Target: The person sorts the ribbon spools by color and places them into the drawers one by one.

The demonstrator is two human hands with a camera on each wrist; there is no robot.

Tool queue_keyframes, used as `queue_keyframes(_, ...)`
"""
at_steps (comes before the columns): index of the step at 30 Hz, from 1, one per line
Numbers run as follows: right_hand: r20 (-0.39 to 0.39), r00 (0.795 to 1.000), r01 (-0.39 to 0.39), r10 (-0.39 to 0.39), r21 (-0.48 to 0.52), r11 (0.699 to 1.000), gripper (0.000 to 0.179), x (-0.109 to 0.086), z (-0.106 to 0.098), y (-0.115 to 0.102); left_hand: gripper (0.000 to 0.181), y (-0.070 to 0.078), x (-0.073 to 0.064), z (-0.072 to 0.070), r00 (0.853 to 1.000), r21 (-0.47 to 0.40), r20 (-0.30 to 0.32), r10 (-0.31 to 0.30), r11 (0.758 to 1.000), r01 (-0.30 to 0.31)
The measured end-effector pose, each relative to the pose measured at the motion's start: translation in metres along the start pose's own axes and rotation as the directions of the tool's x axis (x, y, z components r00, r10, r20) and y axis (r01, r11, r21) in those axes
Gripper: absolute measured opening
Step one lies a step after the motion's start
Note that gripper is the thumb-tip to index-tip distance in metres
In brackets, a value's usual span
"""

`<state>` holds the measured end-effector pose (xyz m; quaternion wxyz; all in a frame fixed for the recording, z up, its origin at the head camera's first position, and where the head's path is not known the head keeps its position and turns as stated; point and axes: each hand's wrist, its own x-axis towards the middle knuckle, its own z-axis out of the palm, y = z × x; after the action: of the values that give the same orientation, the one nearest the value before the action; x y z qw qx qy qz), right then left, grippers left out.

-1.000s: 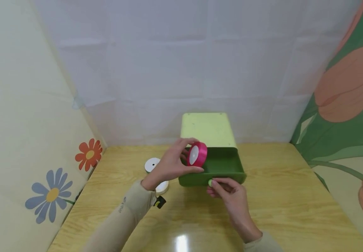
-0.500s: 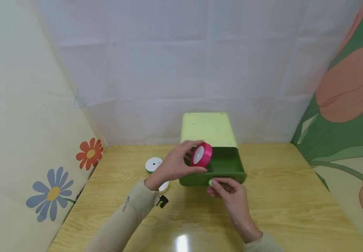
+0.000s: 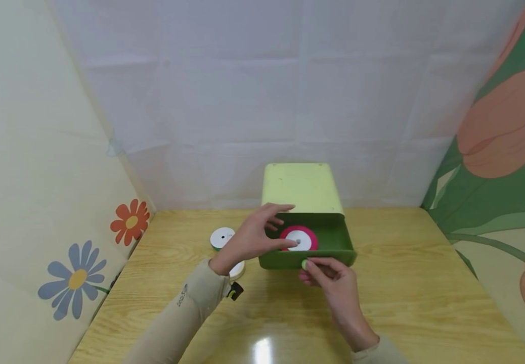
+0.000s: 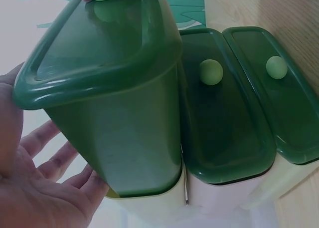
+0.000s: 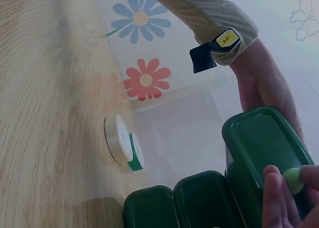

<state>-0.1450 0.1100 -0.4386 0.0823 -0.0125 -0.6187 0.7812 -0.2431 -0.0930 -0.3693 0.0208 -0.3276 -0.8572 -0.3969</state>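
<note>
A spool of deep pink ribbon [image 3: 307,236] with a white face lies in the pulled-out green drawer [image 3: 280,261]. Over the drawer's left side is my left hand [image 3: 251,237], its fingers and thumb spread and holding nothing. The left thumb passes in front of the spool; whether it touches cannot be told. My right hand [image 3: 337,288] pinches the light green round knob [image 5: 293,180] on the drawer front. In the left wrist view, the drawer [image 4: 119,143] stands out from the cabinet and hides the spool.
The pale yellow-green cabinet [image 3: 300,187] stands near the back wall. Below the top drawer are two shut drawers, a middle one [image 4: 222,123] and a bottom one [image 4: 279,103]. Left of them, a green-edged spool [image 5: 135,153] and a cream spool [image 5: 118,138] rest on the wooden table [image 3: 408,273].
The pink ribbon spool has left my left hand's fingers and dropped flat into the drawer. My left hand first shifted slightly right and then opened. My right hand stays at the knob.
</note>
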Motion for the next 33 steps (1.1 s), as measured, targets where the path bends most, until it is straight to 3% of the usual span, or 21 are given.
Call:
queue_keyframes(4,-0.002,1.0,0.001,-0.001,-0.001,1.0,0.023,0.0,0.0,0.0,0.075,-0.002,0.0,-0.001,1.0,0.008,-0.016,0.016,1.0,-0.016)
queue_keyframes(7,-0.006,1.0,-0.001,0.001,-0.001,1.0,0.023,0.0,0.0,0.001,0.063,-0.004,0.002,-0.004,0.995,0.057,-0.08,0.065,0.997,-0.061)
queue_keyframes(9,-0.01,1.0,-0.003,0.003,-0.001,1.0,0.023,0.0,0.0,0.001,0.053,-0.007,0.004,-0.007,0.979,0.111,-0.158,0.131,0.987,-0.114)
queue_keyframes(12,-0.013,1.0,-0.008,0.008,0.002,1.0,0.023,0.0,0.001,0.0,0.04,-0.016,0.01,-0.013,0.934,0.193,-0.283,0.216,0.967,-0.165)
queue_keyframes(14,-0.015,1.0,-0.013,0.013,0.003,1.0,0.023,0.0,0.001,0.0,0.038,-0.024,0.015,-0.017,0.921,0.203,-0.324,0.214,0.967,-0.153)
queue_keyframes(16,-0.019,1.0,-0.02,0.02,0.002,1.0,0.023,0.0,0.001,0.0,0.039,-0.03,0.02,-0.02,0.93,0.172,-0.328,0.168,0.978,-0.117)
queue_keyframes(21,-0.023,0.999,-0.022,0.022,-0.002,1.0,0.023,0.0,0.001,0.0,0.04,-0.04,0.031,-0.022,0.964,0.072,-0.262,0.05,0.997,-0.032)
queue_keyframes(33,-0.011,1.0,-0.01,0.01,0.003,1.0,0.025,0.0,0.0,0.0,0.031,-0.053,0.041,-0.016,0.979,0.094,-0.203,0.029,0.995,-0.009)
